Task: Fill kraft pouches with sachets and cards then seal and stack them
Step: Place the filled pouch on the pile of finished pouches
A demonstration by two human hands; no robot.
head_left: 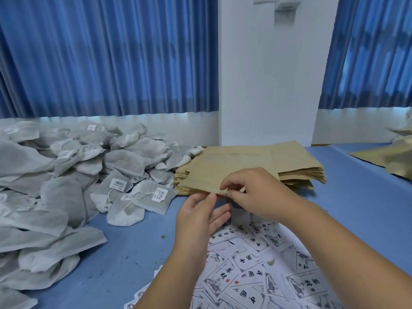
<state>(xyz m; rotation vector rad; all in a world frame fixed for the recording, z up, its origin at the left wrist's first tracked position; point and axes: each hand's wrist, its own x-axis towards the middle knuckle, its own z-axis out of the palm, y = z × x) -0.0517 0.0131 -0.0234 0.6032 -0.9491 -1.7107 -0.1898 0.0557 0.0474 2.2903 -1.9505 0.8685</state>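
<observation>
Blue curtains [107, 54], white pillar [267, 70]

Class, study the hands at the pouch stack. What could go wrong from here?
1. The right hand pinches the near edge of the stack of flat brown kraft paper pouches; it may lift two pouches together.
2. Pulling one toward the left hand could drag the uneven stack onto the loose white printed cards.

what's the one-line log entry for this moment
step: pick pouch | right hand: pinches top pouch near edge | left hand: open, at same edge | sachets: piled left | cards: spread near
</observation>
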